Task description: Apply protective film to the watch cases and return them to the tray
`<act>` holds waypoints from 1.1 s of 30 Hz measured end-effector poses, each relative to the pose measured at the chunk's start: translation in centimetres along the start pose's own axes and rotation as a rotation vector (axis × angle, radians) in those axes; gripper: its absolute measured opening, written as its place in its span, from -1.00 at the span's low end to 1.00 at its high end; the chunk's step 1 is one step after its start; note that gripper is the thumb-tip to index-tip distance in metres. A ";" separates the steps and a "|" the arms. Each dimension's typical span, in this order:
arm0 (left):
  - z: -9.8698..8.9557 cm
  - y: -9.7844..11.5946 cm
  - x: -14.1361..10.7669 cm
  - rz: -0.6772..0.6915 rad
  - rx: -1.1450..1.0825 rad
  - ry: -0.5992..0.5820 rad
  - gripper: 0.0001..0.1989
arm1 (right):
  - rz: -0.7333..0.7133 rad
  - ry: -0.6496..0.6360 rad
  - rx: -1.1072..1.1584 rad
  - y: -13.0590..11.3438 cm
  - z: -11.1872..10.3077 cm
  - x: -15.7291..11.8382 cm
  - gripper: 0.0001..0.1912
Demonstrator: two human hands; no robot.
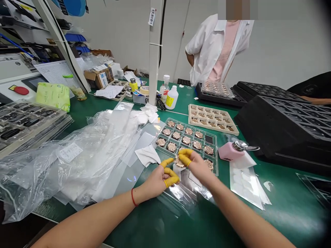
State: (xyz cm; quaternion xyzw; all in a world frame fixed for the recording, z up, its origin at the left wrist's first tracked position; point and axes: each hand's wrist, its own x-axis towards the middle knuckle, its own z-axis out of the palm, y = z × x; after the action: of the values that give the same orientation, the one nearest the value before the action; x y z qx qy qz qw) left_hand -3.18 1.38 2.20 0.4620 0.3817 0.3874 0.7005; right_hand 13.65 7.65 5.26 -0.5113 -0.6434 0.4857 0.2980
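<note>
Head view: on the green bench (139,224), the clear tray (216,156) could shift if knocked, jarring its contents. At its near side, the left hand (153,182) has its fingers loosely curled, whether gripping I cannot tell; the right hand (201,168) could catch the pink bottle (229,152) if swung right. Its fingers pinch the rose-gold disc (179,162) over the tray's near edge; slippery yellow finger covers (171,181) could let it drop

Tray (216,155) on table (144,224); bags (88,165) left, pump bottle (229,152) right.

Disc (179,163) partly hidden; machine (7,81) cropped
</note>
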 end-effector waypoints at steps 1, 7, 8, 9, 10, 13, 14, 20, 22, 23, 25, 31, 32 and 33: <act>0.1 -0.2 -0.1 0.016 0.001 -0.014 -0.32 | 0.016 -0.021 0.083 0.2 1.6 -1.0 -0.75; 0.2 -0.6 -0.8 0.099 0.058 0.002 -0.46 | 0.020 -0.034 0.021 1.0 3.3 -3.3 -0.81; 0.1 -0.5 -0.8 0.101 0.082 0.020 -0.49 | 0.003 -0.019 -0.026 1.2 2.8 -3.2 -0.79; 0.0 -0.3 -0.8 0.096 0.083 0.029 -0.50 | -0.031 0.016 -0.107 1.5 2.4 -3.1 -0.77; -0.1 -0.2 -0.7 0.082 0.061 0.025 -0.51 | -0.081 0.058 -0.222 1.9 2.2 -2.9 -0.76; -0.4 0.6 -0.6 0.019 -0.062 -0.037 -0.49 | -0.225 0.125 -0.616 3.2 2.3 -2.6 -0.81; -0.5 0.8 -0.5 0.004 -0.089 -0.053 -0.49 | -0.250 0.116 -0.714 3.5 2.5 -2.5 -0.83; -0.5 1.4 -0.8 -0.031 -0.035 -0.102 -0.54 | -0.328 0.123 -0.611 2.9 1.7 -2.7 -0.91; -0.5 1.3 -0.8 -0.022 0.002 -0.137 -0.52 | -0.392 0.173 -0.510 2.0 1.1 -3.1 -0.94; -0.5 1.2 -0.8 -0.019 0.009 -0.159 -0.51 | -0.440 0.184 -0.487 1.6 0.9 -3.4 -0.95; -0.5 0.9 -0.9 -0.015 0.018 -0.189 -0.48 | -0.559 0.176 -0.488 1.0 0.9 -4.0 -0.93; -0.8 0.2 -0.8 0.006 0.128 -0.095 -0.45 | -0.755 0.159 -0.625 1.2 2.1 -4.7 -0.86; -0.8 0.2 -0.8 0.012 0.134 -0.081 -0.47 | -0.754 0.163 -0.629 1.2 2.1 -4.6 -0.85; -0.8 0.2 -0.7 0.016 0.132 -0.080 -0.50 | -0.758 0.167 -0.631 1.2 2.1 -4.6 -0.85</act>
State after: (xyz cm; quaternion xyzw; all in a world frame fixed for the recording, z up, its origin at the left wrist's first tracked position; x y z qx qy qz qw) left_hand -4.21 1.06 2.30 0.5256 0.3743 0.3482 0.6800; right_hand 13.61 2.62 3.90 -0.3439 -0.8734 0.0822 0.3350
